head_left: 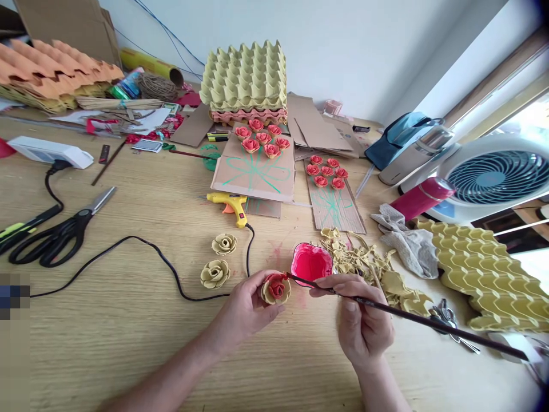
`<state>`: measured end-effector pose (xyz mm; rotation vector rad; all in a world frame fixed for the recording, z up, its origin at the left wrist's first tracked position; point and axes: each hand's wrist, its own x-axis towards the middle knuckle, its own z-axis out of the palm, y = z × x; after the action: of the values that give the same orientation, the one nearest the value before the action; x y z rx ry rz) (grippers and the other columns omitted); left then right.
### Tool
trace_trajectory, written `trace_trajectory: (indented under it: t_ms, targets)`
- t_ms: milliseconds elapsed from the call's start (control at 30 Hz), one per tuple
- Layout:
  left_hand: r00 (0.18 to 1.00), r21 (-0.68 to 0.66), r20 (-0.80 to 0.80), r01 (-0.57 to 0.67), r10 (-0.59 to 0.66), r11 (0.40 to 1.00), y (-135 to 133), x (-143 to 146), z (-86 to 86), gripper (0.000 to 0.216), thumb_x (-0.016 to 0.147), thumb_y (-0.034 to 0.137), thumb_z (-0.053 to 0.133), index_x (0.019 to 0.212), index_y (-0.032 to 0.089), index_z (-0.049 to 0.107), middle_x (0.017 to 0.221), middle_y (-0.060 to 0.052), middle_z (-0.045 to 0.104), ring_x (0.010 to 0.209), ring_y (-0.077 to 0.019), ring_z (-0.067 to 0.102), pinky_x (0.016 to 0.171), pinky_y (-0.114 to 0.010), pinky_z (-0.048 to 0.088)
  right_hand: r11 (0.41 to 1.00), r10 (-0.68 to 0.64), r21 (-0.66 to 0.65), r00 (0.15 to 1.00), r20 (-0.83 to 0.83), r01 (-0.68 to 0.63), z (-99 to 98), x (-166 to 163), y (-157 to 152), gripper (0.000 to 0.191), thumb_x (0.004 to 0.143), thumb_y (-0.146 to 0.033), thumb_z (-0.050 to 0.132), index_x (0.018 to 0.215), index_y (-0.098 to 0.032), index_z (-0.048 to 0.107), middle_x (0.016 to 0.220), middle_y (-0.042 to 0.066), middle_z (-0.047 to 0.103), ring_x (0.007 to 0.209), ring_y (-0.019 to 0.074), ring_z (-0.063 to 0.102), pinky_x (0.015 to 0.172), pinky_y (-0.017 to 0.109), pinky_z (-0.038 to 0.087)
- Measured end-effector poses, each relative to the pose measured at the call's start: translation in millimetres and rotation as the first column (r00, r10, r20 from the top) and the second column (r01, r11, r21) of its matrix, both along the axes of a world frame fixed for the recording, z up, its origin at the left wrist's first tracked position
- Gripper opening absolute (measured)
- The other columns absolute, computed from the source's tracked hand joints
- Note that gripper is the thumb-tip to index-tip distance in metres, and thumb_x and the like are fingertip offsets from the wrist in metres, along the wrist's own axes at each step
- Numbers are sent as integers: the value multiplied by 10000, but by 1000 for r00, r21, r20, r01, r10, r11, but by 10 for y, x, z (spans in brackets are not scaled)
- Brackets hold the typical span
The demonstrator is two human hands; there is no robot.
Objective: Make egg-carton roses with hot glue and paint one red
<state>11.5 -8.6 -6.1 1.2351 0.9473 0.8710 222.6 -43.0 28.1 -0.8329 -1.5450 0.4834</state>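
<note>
Between the fingers and thumb of my left hand [246, 306] is an egg-carton rose [275, 288], red at its centre and tan on its outer petals. My right hand [364, 315] grips a long dark paintbrush [398, 312], its tip at the upper right petal of the rose. Just behind the brush sits a small bowl of red paint [311, 264]. Two unpainted roses, one nearer [215, 274] and one farther [224, 244], lie left of my left hand. Tan carton scraps [355, 254] are heaped right of the bowl.
A yellow glue gun [229, 206] lies mid-table, its black cord running left. Black scissors [64, 229] rest at left. Red roses stand on two cardboard pieces [253, 171] [337, 203]. Egg trays [244, 77] are stacked behind; a fan [489, 177] and pink bottle [422, 197] are right.
</note>
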Motion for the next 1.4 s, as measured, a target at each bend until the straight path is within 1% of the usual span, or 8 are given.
trace_trajectory:
  t_ms: [167, 333, 433, 600, 733, 933, 1200, 1400]
  targets:
    - [999, -18, 18, -33, 33, 999, 18, 6, 11, 413, 726, 208, 772, 1129, 163, 692, 1110, -94, 774, 1024, -248, 721, 916, -326, 587, 998, -60, 1, 998, 6, 60, 13, 18, 8, 220, 1071, -143, 471, 1183, -221, 644, 1010, 92, 755, 820, 228, 765, 596, 373, 680]
    - [997, 138, -73, -1, 11, 990, -8, -32, 40, 381, 796, 154, 722, 1172, 202, 687, 1160, -80, 755, 1063, -228, 710, 923, -299, 583, 990, -143, 14, 990, -6, 143, 12, 61, 11, 221, 1061, -122, 460, 1150, -235, 628, 1042, 95, 756, 810, 232, 758, 598, 387, 662]
    - [980, 272, -196, 24, 31, 962, -34, -65, 59, 404, 834, 109, 694, 1218, 234, 670, 1165, -59, 748, 1058, -209, 703, 942, -298, 563, 984, -172, 52, 982, 72, 168, 72, 96, 15, 237, 1035, -90, 479, 1142, -237, 630, 1011, 86, 732, 827, 226, 727, 629, 377, 637]
    - [950, 445, -303, 72, 75, 893, -69, -96, 75, 399, 901, 83, 647, 1262, 250, 609, 1166, -45, 731, 1035, -188, 706, 929, -287, 550, 984, -181, 84, 865, 468, 160, 266, 101, 2, 263, 975, -37, 570, 1147, -219, 650, 950, 71, 677, 781, 195, 653, 652, 327, 564]
    - [945, 569, -320, 135, 67, 811, -83, -113, 92, 427, 961, 56, 579, 1336, 258, 548, 1231, -56, 705, 1144, -186, 687, 1013, -286, 536, 995, -99, 56, 764, 638, 83, 357, 13, 17, 190, 996, -75, 608, 1128, -208, 644, 902, 65, 653, 754, 207, 606, 665, 344, 530]
    - [916, 679, -396, 243, 66, 693, -93, -154, 108, 594, 917, -47, 495, 1425, 261, 488, 1337, -78, 680, 1255, -214, 659, 1119, -339, 512, 999, -32, 31, 718, 695, 14, 363, -71, 53, 260, 1006, -56, 595, 1220, -195, 643, 913, 67, 630, 767, 221, 559, 698, 368, 495]
    - [863, 809, -453, 295, 221, 508, -85, -135, 134, 481, 988, -11, 424, 1429, 173, 481, 1260, -107, 707, 1151, -207, 694, 1032, -349, 597, 999, 37, -40, 704, 709, -13, 374, -90, 2, 259, 1015, -37, 567, 1221, -171, 648, 911, 76, 603, 783, 221, 524, 724, 365, 484]
    - [835, 826, -478, 323, 272, 463, -77, -128, 146, 421, 1013, 14, 413, 1404, 139, 509, 1235, -121, 721, 1126, -217, 704, 1021, -355, 606, 999, 43, -39, 675, 736, -20, 364, -105, 16, 213, 1016, -29, 549, 1135, -178, 643, 916, 81, 616, 798, 231, 540, 710, 360, 473]
